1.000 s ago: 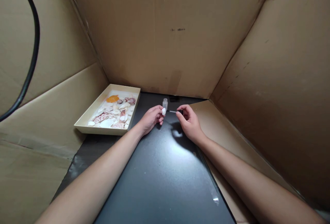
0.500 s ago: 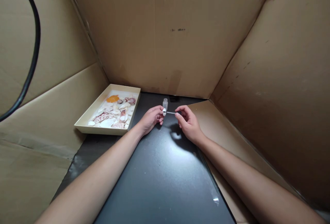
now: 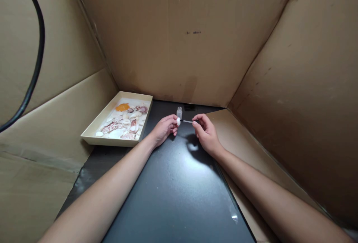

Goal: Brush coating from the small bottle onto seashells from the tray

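Between the fingertips of my left hand (image 3: 165, 129) is a small white shell (image 3: 178, 121). My right hand (image 3: 206, 133) pinches the dark handle of a thin brush (image 3: 187, 121), whose dark tip points left at the shell's right edge; whether it touches cannot be made out. Just behind the shell a small clear bottle (image 3: 179, 113) stands upright without a cap, its lower part partly hidden by the fingers.
To the left, a cream tray (image 3: 112, 142) holds several white and reddish shells and an orange piece (image 3: 122, 107). Cardboard walls (image 3: 179, 49) enclose the dark table (image 3: 173, 198) at the back and sides. A black cable (image 3: 39, 49) hangs at upper left.
My right hand has shifted slightly right, drawing the brush tip from across the shell's face to its right edge. My left hand and the bottle stay in place.
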`<state>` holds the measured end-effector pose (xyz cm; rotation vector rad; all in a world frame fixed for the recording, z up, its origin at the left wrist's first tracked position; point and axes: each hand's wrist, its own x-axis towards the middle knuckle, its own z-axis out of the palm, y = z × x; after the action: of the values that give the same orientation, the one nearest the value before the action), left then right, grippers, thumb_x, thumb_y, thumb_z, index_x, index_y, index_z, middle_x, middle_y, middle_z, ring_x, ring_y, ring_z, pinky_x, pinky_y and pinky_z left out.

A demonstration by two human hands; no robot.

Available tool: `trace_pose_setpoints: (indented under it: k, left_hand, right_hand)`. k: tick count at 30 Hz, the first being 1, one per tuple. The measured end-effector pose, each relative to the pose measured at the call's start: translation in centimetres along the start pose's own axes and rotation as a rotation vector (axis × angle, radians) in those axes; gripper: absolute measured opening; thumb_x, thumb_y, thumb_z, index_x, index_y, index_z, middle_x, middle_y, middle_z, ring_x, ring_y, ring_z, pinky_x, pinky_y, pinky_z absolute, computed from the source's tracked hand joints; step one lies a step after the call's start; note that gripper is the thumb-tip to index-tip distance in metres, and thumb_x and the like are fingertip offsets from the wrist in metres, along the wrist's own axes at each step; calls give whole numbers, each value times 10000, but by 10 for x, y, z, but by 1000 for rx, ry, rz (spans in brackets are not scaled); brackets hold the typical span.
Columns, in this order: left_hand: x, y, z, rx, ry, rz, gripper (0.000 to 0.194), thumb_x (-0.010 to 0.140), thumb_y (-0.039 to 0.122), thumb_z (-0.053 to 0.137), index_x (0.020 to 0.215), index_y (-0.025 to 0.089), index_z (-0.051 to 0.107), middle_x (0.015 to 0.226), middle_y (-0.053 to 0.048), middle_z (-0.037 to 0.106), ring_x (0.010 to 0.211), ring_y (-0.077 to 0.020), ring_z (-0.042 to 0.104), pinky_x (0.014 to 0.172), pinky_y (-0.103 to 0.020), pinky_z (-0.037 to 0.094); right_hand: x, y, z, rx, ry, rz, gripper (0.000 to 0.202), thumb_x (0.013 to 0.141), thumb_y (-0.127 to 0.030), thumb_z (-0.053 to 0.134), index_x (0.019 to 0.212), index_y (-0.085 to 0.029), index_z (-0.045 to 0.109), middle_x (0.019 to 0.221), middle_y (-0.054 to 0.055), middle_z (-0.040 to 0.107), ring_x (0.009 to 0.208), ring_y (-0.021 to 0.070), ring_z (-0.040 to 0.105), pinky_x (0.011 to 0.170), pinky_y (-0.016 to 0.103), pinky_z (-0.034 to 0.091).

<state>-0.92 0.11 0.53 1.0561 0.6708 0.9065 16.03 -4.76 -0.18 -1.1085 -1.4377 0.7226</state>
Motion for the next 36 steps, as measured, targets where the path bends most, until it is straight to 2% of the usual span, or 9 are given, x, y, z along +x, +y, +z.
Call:
trace_pose_setpoints:
  k: [3, 8, 12, 17, 21, 26, 32, 36]
  left_hand:
    - [0, 0, 0, 0, 9, -2, 66, 716, 144, 541, 755, 156, 490, 648, 25, 503, 462, -61, 443, 476, -206, 394]
    - [0, 0, 1, 5, 18, -9, 48, 716, 143, 528, 743, 156, 491, 631, 30, 491, 456, -59, 436, 480, -208, 397]
    - [0, 0, 1, 11, 24, -5, 53, 711, 131, 522, 744, 155, 490, 637, 29, 497, 463, -58, 437, 483, -206, 397]
    - [0, 0, 0, 9, 18, -8, 49, 715, 140, 527, 744, 156, 492, 619, 37, 484, 456, -56, 429, 477, -204, 395]
    - [0, -1, 0, 8, 14, -1, 57, 709, 141, 533, 746, 158, 493, 631, 33, 495, 461, -56, 438, 478, -202, 395]
    - [0, 0, 1, 5, 16, -5, 61, 709, 151, 544, 742, 161, 492, 619, 38, 488, 456, -57, 436, 480, -204, 405]
    - [0, 0, 0, 17, 11, -3, 68, 711, 147, 551, 745, 159, 494, 622, 36, 494, 456, -57, 442, 478, -201, 400]
    - [0, 0, 0, -1, 8, 0, 67, 710, 145, 553, 749, 155, 499, 639, 32, 505, 452, -55, 441, 476, -207, 402]
  right_hand:
    - [0, -1, 0, 13, -47, 4, 129, 870, -332, 535, 918, -214, 514, 630, -53, 427, 533, 116, 375, 515, 257, 303]
    - [1, -1, 0, -13, 19, -7, 126, 850, -320, 558, 895, -210, 516, 651, -49, 437, 546, 113, 373, 522, 255, 302]
    - [0, -1, 1, 39, -55, 7, 142, 861, -333, 545, 932, -218, 499, 616, -63, 404, 512, 111, 362, 497, 254, 288]
    - [0, -1, 1, 1, 15, 4, 135, 842, -307, 564, 910, -216, 492, 620, -62, 399, 527, 114, 356, 507, 257, 285]
    - [0, -1, 0, 44, -49, 10, 138, 856, -320, 543, 935, -221, 488, 609, -67, 392, 513, 115, 357, 500, 258, 285]
    - [1, 0, 1, -22, 34, 9, 151, 823, -302, 589, 896, -217, 488, 609, -68, 396, 524, 112, 347, 506, 255, 275]
    - [-1, -1, 0, 84, -86, 26, 161, 872, -350, 540, 948, -221, 481, 612, -69, 395, 501, 109, 360, 492, 254, 278]
    - [0, 0, 0, 4, -20, 9, 148, 855, -328, 563, 921, -218, 491, 614, -67, 392, 519, 109, 353, 504, 254, 278]
